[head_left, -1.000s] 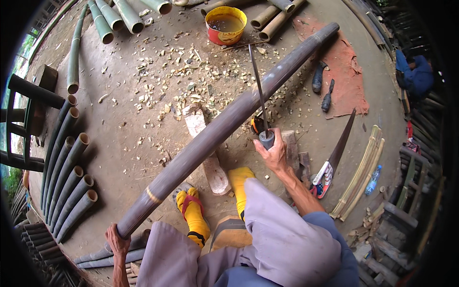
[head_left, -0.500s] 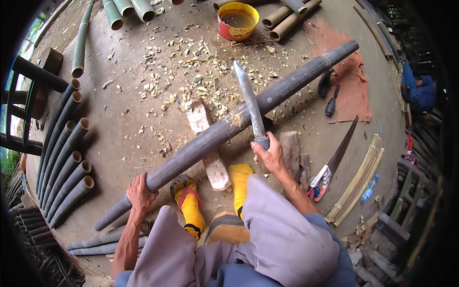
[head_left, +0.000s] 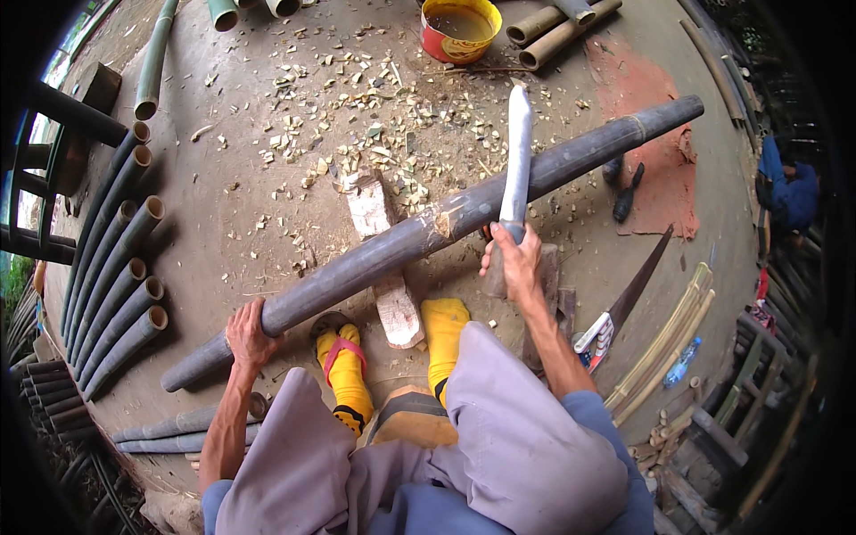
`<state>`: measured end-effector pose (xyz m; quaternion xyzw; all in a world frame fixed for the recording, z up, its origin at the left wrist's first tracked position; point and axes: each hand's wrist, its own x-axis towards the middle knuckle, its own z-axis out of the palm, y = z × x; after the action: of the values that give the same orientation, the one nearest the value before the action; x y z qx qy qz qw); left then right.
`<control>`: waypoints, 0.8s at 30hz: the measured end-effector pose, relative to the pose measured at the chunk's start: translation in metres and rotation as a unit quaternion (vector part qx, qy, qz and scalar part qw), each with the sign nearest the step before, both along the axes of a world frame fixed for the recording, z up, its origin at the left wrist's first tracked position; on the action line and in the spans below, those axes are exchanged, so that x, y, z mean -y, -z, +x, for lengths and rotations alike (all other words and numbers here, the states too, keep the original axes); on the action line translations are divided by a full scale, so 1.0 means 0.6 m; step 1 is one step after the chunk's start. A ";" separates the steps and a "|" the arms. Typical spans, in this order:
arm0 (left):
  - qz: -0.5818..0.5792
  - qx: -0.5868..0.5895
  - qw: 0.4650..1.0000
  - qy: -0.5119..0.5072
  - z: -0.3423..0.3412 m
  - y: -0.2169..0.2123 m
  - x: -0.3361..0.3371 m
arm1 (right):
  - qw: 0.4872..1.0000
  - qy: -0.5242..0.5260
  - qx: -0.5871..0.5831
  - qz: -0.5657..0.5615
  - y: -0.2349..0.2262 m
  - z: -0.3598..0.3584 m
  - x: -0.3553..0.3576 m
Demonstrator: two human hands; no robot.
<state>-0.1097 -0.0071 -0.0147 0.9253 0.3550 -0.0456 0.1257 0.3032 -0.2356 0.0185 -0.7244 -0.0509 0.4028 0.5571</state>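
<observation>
A long dark bamboo pole (head_left: 357,271) lies slantwise before me, its far end up to the right. It rests across a pale, hacked wooden block (head_left: 398,312). My left hand (head_left: 251,334) is closed round the pole near its lower left end. In my right hand (head_left: 517,265) is the grip of a machete (head_left: 517,160), its broad blade pointing away and standing over the pole. A pale, chipped patch (head_left: 443,223) marks the pole's surface just left of the blade. Part of the block is hidden under the pole.
Wood chips (head_left: 392,125) litter the floor beyond the pole. A yellow and red bucket (head_left: 457,40) holds murky liquid. Cut bamboo poles (head_left: 125,334) fan out at left. To the right lie a handsaw (head_left: 633,290), bamboo strips (head_left: 664,343) and a plastic bottle (head_left: 682,364). Another person (head_left: 792,192) crouches far right.
The machete has swung to the right along the pole and its blade stands more upright. The pole's far end appears slightly further right in view. My left hand keeps its hold on the pole.
</observation>
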 end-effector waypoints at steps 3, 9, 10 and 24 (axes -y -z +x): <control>0.029 0.010 1.000 -0.002 -0.010 0.008 0.000 | 0.986 -0.159 0.019 -0.054 -0.001 -0.059 0.021; 0.006 -0.012 1.000 -0.007 0.000 0.002 -0.003 | 0.994 0.104 0.010 0.014 0.002 0.001 0.005; 0.005 -0.017 1.000 -0.007 0.001 0.000 -0.004 | 1.000 0.018 -0.011 0.013 0.003 -0.027 0.007; 0.026 0.008 1.000 -0.006 -0.024 0.005 -0.010 | 0.985 -0.139 0.055 -0.090 -0.036 -0.010 -0.003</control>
<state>-0.1240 -0.0011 -0.0178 0.9265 0.3604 -0.0287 0.1045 0.2970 -0.2337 0.0399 -0.7786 -0.1452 0.4392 0.4240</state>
